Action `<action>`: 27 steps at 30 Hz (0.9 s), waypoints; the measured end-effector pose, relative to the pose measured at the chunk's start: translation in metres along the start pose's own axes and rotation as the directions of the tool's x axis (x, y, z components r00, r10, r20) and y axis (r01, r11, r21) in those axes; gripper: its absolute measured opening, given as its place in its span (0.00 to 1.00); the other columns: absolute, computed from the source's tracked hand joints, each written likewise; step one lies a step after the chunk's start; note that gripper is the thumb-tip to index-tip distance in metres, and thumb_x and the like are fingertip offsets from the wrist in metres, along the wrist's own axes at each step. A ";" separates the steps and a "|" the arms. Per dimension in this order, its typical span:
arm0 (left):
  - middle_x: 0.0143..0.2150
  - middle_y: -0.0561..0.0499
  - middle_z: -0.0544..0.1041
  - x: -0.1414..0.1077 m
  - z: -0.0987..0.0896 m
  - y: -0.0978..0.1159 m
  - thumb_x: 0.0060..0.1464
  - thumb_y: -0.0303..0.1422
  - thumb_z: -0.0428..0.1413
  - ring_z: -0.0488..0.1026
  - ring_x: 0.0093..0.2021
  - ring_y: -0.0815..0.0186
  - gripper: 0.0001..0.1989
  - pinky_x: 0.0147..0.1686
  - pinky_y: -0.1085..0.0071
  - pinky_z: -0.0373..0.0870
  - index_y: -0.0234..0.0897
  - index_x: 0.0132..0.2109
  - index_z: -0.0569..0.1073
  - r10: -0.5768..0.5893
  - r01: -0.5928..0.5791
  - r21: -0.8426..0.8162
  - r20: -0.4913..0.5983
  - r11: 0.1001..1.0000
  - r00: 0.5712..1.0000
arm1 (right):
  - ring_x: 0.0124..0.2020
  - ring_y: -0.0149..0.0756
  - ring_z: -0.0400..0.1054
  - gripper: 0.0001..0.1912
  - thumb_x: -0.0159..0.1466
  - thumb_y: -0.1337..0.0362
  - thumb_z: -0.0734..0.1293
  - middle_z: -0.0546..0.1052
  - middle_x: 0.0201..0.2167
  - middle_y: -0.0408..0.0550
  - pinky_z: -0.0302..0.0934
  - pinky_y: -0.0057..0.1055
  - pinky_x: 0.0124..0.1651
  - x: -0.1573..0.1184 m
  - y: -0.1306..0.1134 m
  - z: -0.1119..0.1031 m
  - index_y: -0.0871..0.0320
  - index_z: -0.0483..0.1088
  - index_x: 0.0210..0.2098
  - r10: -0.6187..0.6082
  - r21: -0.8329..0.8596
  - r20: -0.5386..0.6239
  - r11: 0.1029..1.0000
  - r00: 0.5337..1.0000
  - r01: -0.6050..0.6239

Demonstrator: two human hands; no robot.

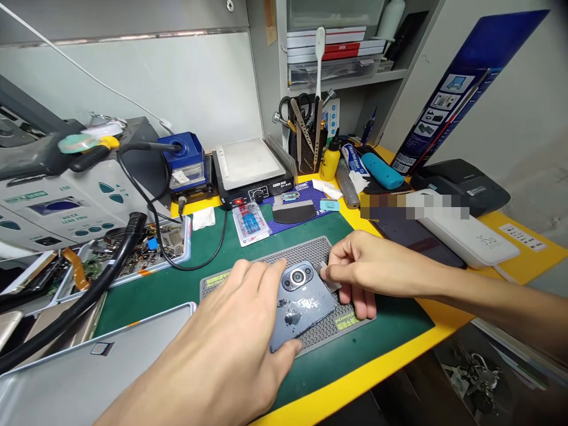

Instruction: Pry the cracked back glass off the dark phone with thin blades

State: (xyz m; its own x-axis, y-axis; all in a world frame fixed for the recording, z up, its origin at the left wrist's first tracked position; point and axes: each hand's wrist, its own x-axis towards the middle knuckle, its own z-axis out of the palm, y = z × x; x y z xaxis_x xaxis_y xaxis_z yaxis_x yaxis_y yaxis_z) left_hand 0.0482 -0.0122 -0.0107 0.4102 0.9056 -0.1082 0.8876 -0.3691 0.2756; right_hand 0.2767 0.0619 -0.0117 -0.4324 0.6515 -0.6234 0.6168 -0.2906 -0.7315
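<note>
A dark blue smartphone (307, 305) lies back up on a grey honeycomb pad (326, 244), its round camera module towards the far side. Wet-looking or flaking patches mark its back. My left hand (239, 331) grips the phone from the left, fingers over the far edge and thumb at the near edge, covering its left part. Between the thumb and index finger of my right hand (355, 266) is a thin, flat metal blade (332, 284), partly hidden, with its end against the phone's right edge. The other fingers of that hand rest curled on the pad.
A heating plate (248, 163) stands behind the green mat (239, 236). To the left are a rework station (66, 201), a thick black hose (102, 278) and a grey tray (133, 349). At right lie a power bank (470, 234) and a dark phone (412, 236).
</note>
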 end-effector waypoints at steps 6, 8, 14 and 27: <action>0.52 0.44 0.69 -0.008 -0.006 -0.001 0.53 0.36 0.55 0.69 0.49 0.52 0.30 0.47 0.52 0.71 0.43 0.62 0.61 -0.004 0.004 0.024 0.023 1.000 1.000 | 0.19 0.35 0.74 0.15 0.61 0.54 0.68 0.79 0.23 0.49 0.68 0.25 0.22 -0.004 -0.001 -0.001 0.58 0.67 0.25 -0.066 -0.021 0.029 0.998 0.997 0.067; 0.51 0.44 0.69 -0.007 -0.004 0.000 0.51 0.35 0.55 0.68 0.49 0.52 0.32 0.47 0.53 0.70 0.41 0.63 0.60 0.016 -0.016 0.035 -0.015 0.999 1.000 | 0.19 0.35 0.74 0.15 0.60 0.53 0.68 0.78 0.21 0.47 0.68 0.25 0.22 -0.006 -0.001 0.000 0.58 0.67 0.26 -0.078 -0.011 0.015 0.997 0.997 0.078; 0.50 0.42 0.67 -0.007 0.001 0.006 0.48 0.31 0.53 0.66 0.51 0.50 0.31 0.49 0.51 0.70 0.37 0.61 0.62 0.022 -0.013 0.100 -0.083 0.995 0.996 | 0.22 0.35 0.74 0.15 0.65 0.54 0.65 0.75 0.20 0.44 0.65 0.25 0.23 -0.016 0.013 0.014 0.57 0.68 0.27 -0.241 -0.036 -0.167 0.971 0.956 0.238; 0.57 0.44 0.62 -0.014 0.001 0.002 0.54 0.28 0.52 0.64 0.56 0.58 0.32 0.57 0.59 0.70 0.40 0.65 0.54 0.078 -0.078 -0.005 -0.010 0.997 0.997 | 0.18 0.30 0.68 0.18 0.67 0.58 0.61 0.74 0.16 0.42 0.56 0.24 0.22 -0.021 0.019 0.028 0.58 0.68 0.22 -0.426 -0.313 -0.339 0.892 0.839 0.327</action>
State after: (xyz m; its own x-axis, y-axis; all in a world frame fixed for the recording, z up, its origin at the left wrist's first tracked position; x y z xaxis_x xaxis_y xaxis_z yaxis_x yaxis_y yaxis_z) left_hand 0.0449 -0.0255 -0.0091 0.4759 0.8762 -0.0763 0.8518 -0.4375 0.2880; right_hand 0.2784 0.0231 -0.0203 -0.4030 0.9076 -0.1176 0.6149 0.1733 -0.7693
